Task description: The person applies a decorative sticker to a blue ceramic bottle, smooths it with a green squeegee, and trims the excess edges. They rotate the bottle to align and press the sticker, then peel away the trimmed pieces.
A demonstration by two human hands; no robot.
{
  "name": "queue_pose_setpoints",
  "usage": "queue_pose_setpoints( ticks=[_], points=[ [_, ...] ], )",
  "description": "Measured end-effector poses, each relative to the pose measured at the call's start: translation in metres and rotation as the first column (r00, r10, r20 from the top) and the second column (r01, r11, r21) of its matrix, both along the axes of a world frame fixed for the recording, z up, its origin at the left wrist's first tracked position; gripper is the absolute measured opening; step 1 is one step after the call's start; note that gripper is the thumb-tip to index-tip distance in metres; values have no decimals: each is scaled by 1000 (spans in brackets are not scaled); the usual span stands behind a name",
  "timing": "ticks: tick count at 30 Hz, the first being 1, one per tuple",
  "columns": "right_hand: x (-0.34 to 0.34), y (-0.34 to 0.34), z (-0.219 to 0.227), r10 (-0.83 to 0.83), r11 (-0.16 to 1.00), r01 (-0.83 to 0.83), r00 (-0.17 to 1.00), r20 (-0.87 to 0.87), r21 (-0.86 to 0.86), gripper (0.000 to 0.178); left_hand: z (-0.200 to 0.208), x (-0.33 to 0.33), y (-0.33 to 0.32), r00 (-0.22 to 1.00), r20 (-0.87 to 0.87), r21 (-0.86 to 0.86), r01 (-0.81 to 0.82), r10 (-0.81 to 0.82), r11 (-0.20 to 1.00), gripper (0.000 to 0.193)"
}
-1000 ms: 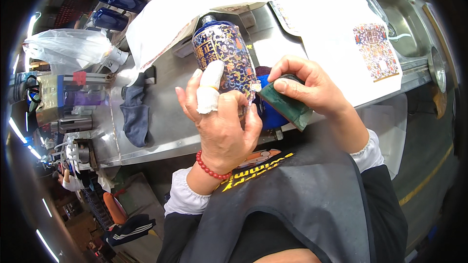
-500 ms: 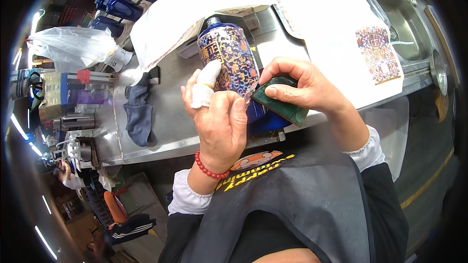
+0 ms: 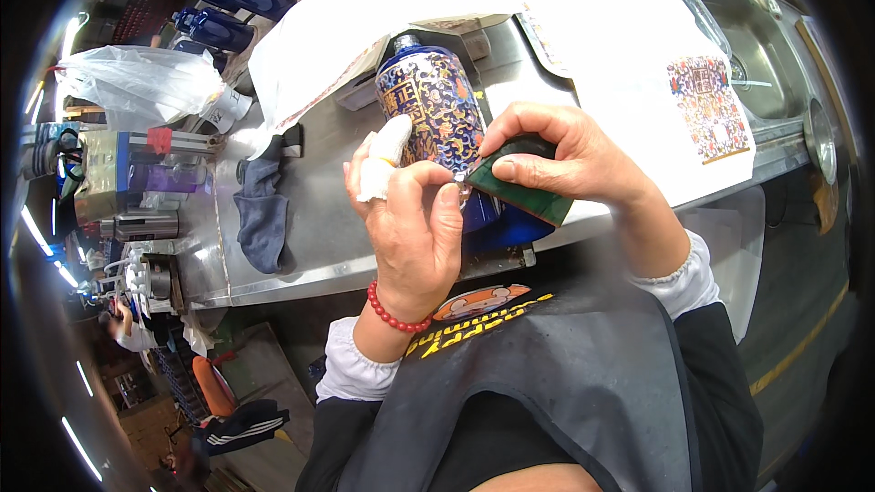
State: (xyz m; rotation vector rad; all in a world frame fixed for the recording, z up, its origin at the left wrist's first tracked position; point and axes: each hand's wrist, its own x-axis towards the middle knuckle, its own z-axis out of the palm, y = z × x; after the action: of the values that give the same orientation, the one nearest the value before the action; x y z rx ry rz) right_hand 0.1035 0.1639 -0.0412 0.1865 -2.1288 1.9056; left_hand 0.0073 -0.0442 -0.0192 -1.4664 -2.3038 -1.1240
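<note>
We see a patterned bottle (image 3: pixel 442 100) in bright light, its print fairly sharp. Right of the bottle, white sheets (image 3: pixel 602 55) glare, their surface washed out; left of it, the metal counter (image 3: pixel 324 178) carries soft reflections. Far left of the bottle, strip lights (image 3: pixel 82 448) glow against dim, soft surroundings. Well out from the bottle, straight edges bend toward blackness.

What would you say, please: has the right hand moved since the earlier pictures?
Yes, the right hand has moved slightly left, away from the sink.
</note>
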Motion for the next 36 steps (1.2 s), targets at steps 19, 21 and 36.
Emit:
queue_pose_setpoints(
  ticks=[19, 21, 36],
  points=[
    [-5, 11, 3, 44, 992, -41, 999, -20, 119, 17, 0, -3, -3, 996, -93, -43, 5, -9, 999, 18],
    [-6, 11, 4, 69, 991, -68, 998, -3, 113, 17, 0, -4, -4, 996, -88, -44, 9, -12, 999, 16],
    [-6, 8, 4, 103, 992, -106, 994, 39, 72, 19, -1, -7, -10, 998, -39, -25, 53, -54, 998, 22]
  ],
)
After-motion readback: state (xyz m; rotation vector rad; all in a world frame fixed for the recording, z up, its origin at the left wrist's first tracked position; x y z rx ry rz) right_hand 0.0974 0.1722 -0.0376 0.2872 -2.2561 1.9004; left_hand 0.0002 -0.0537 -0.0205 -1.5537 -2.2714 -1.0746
